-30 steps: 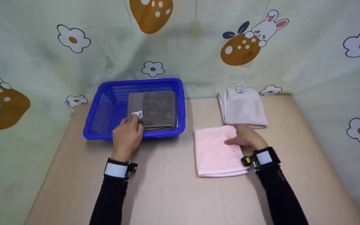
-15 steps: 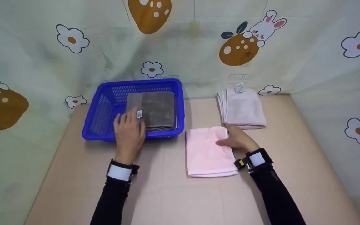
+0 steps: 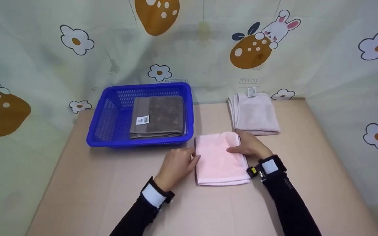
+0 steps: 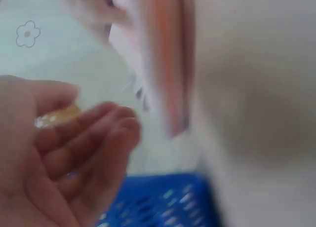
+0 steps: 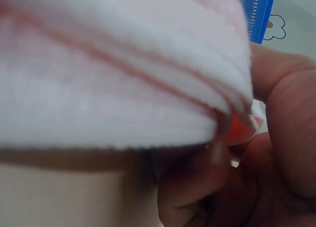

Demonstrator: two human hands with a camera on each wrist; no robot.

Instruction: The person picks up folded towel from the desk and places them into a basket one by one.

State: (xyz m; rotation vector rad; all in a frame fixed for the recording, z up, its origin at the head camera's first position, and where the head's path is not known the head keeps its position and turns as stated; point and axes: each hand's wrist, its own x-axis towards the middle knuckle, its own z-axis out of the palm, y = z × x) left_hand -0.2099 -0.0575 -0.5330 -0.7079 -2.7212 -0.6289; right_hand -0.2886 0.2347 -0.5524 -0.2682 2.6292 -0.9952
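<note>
A folded pink towel with a white hem is at the middle of the table. My right hand grips its right side, thumb on top and fingers curled beneath the folded layers in the right wrist view. At the towel's left edge is my left hand, its fingers loosely bent; in the left wrist view this hand has nothing between thumb and fingers. A folded grey-brown towel with a white label lies in the blue basket, toward its right side.
Behind my right hand, a folded pale greyish-pink towel with a tag rests near the back of the table. A patterned curtain hangs along the back and sides.
My left hand has let go of the grey-brown towel's label area, left the basket and come right to the pink towel. The right hand has brought the pink towel slightly left.
</note>
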